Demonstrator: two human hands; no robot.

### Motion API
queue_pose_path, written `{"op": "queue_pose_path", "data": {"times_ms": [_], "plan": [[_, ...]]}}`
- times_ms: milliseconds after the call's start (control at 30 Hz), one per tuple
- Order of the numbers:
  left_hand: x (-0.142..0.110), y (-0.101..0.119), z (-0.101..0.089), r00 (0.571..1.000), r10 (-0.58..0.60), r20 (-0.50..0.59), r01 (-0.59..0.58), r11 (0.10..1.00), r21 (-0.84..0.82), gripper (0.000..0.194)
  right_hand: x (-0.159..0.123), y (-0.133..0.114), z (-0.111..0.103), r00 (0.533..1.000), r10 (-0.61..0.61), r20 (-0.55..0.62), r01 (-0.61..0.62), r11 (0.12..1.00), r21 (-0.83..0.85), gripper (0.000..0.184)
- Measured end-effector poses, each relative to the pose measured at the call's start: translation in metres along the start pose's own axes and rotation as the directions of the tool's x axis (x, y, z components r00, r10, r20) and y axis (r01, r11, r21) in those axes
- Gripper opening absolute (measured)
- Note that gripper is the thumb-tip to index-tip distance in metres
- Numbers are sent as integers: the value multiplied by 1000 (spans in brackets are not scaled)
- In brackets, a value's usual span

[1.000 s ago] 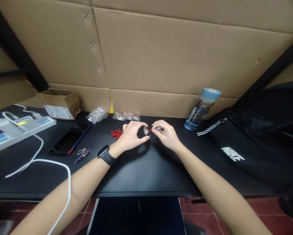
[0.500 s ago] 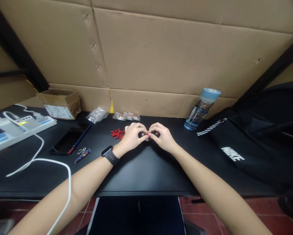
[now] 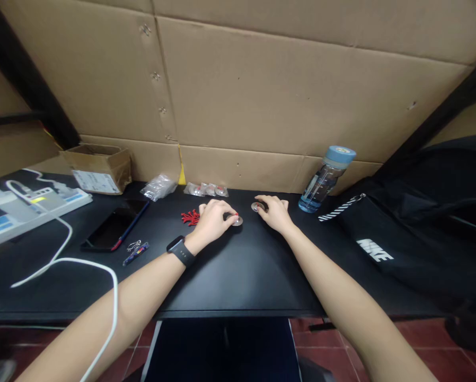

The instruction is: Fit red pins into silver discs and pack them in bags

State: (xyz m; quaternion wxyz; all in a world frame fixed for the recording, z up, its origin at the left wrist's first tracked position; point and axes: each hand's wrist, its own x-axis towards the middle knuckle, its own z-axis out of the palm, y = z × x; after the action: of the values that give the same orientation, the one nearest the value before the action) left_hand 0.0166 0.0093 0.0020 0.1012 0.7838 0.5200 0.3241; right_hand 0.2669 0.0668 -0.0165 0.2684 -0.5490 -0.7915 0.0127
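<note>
My left hand [image 3: 213, 218] is closed, thumb and fingertips pinching at the red bit on a small silvery disc [image 3: 238, 222]. The disc looks like a finger cymbal. My right hand [image 3: 274, 212] is curled, with thumb and fingertips on a second small silvery disc [image 3: 255, 206] that also has red on it. A gap of dark table separates the two discs. Just left of my left hand lies a bunch of red cords [image 3: 190, 217], partly hidden by the hand. Behind it, several similar discs lie in clear plastic packets [image 3: 206, 189].
A crumpled heap of clear bags [image 3: 158, 188] and a cardboard box [image 3: 98, 167] stand at the back left. A phone [image 3: 114, 225], keys [image 3: 135, 252] and a power strip [image 3: 35, 207] lie left. At right are a water bottle [image 3: 325, 180] and a black bag [image 3: 413, 233].
My hands were together, fingertips meeting at a small red bit. Now they are apart: the right hand has moved right, and a silvery disc shows at each hand.
</note>
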Motion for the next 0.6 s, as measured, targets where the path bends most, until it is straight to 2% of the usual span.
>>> {"op": "queue_pose_path", "data": {"times_ms": [200, 300, 433, 600], "plan": [[3, -3, 0, 1000, -6, -28, 6, 1000, 19, 12, 5, -2, 8, 998, 48, -28, -50, 995, -86, 16], [2, -4, -1, 1000, -7, -27, 7, 1000, 10, 13, 7, -1, 6, 998, 36, -53, -40, 997, -64, 18], [0, -3, -5, 999, 18, -35, -17, 1000, 10, 18, 6, -6, -4, 989, -8, -146, 23, 994, 102, 15], [0, -2, -7, 997, 31, -68, -30, 999, 22, 18, -1, -27, -12, 968, -90, -233, 159, 942, 297, 12]]}}
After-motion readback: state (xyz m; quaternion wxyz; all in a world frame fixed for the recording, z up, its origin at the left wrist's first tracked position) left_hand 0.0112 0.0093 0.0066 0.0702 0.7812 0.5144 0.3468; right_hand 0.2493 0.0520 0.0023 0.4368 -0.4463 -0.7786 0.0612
